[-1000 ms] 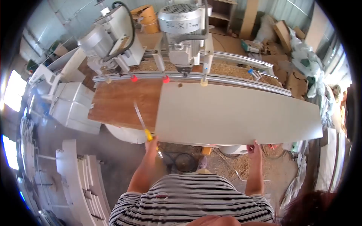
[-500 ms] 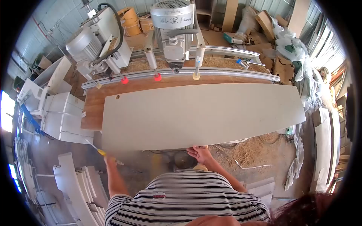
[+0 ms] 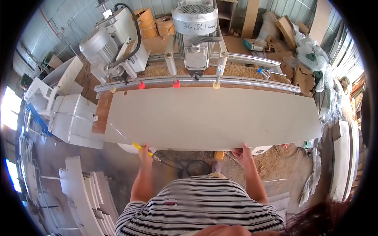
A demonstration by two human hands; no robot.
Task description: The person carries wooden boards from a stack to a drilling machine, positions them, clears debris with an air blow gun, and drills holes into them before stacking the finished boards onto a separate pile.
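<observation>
A long white panel (image 3: 212, 118) lies across the machine's wooden table (image 3: 103, 112), its far edge close to the metal rail and its small round hole at the far left corner. My left hand (image 3: 145, 154) is closed around a yellow air blow gun (image 3: 137, 146) at the panel's front edge, left of the middle. The gun's thin nozzle points up and left over the panel. Farther right, my right hand (image 3: 245, 155) grips the front edge, thumb on top and fingers partly hidden underneath.
Behind the panel stands a drilling machine with a grey motor (image 3: 195, 21) and red-tipped press rods (image 3: 176, 83). A second motor (image 3: 98, 43) is at its left. White boards (image 3: 75, 188) lean at lower left. Sawdust and a black hose (image 3: 197, 167) lie below.
The panel has shifted away from me, toward the rail and press rods. My left hand has brought the blow gun right to the front edge; my right hand has moved right along it.
</observation>
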